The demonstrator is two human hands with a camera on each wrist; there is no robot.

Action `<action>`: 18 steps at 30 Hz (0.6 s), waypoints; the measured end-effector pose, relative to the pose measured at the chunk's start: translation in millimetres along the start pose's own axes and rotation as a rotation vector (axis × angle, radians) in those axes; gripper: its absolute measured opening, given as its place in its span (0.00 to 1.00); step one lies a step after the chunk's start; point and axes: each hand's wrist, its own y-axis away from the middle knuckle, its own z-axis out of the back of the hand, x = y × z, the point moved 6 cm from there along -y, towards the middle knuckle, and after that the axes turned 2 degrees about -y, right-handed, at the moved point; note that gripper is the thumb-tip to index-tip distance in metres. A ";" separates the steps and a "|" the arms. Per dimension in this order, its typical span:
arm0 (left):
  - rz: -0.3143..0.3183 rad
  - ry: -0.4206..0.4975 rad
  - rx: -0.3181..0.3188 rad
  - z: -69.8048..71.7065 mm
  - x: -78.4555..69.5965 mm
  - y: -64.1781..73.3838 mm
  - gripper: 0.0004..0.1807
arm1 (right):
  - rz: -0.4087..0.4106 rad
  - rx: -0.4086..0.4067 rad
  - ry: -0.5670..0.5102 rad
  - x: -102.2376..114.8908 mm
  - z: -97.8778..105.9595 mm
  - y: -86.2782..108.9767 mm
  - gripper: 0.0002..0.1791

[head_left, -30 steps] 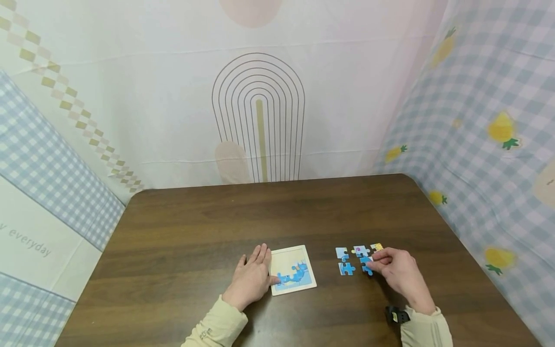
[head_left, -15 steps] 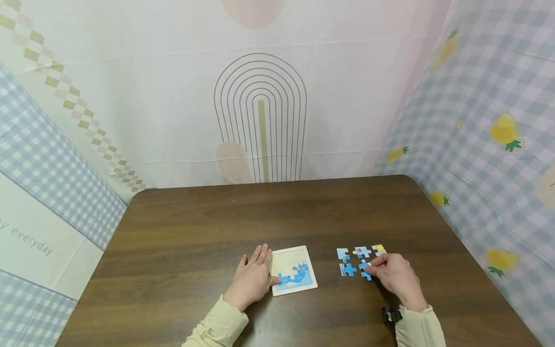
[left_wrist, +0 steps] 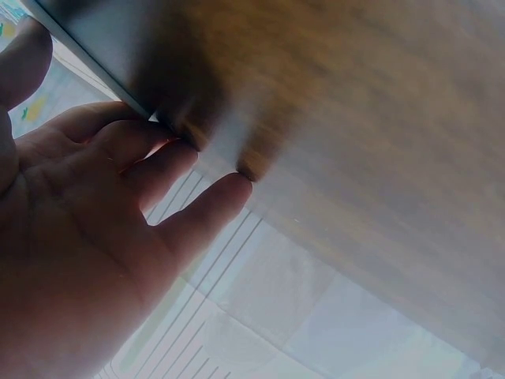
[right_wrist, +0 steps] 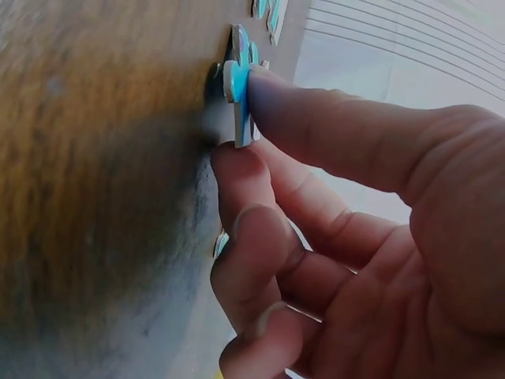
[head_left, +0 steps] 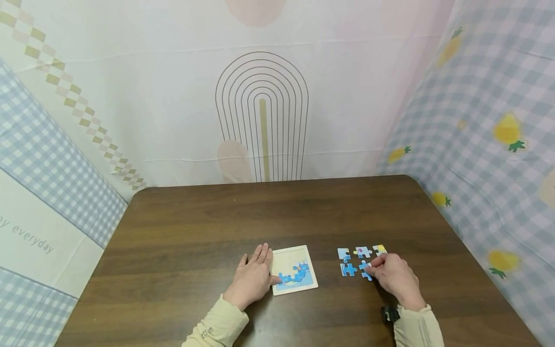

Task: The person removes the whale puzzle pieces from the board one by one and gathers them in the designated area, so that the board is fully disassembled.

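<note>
My left hand [head_left: 251, 282] lies with straight fingers along the left side of a square wooden puzzle tray [head_left: 310, 260], its thumb over the tray's lower left edge. Inside the tray, blue jigsaw pieces [head_left: 299, 273] fill the lower and right part; the upper left shows bare wood. To the right, my right hand [head_left: 398, 279] pinches a blue jigsaw piece [head_left: 365, 271]. In the right wrist view the thumb presses the face of this piece [right_wrist: 241, 87], with fingertips at its lower edge, close over the table.
Loose pieces lie around the pinched one: a blue piece [head_left: 349, 269], a pale blue corner piece [head_left: 343, 253], one with a purple swirl [head_left: 362, 252] and one with a yellow sun [head_left: 379, 249]. The brown table [head_left: 195, 226] meets a white cloth backdrop [head_left: 173, 120].
Over the last second my right hand has moved slightly toward the near edge, drawing its blue piece a little the same way and uncovering more of the sun piece. The left hand stays put.
</note>
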 end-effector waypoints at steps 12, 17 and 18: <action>-0.007 -0.012 -0.006 1.8 -0.4 0.9 0.43 | 0.012 0.009 0.015 0.5 -1.9 -1.4 0.12; -0.006 -0.009 -0.010 1.1 -0.6 0.8 0.43 | 0.010 0.013 0.017 1.1 -1.9 -0.7 0.12; -0.007 -0.009 -0.009 1.1 -0.7 0.7 0.43 | 0.008 0.014 0.017 1.0 -2.0 -0.8 0.12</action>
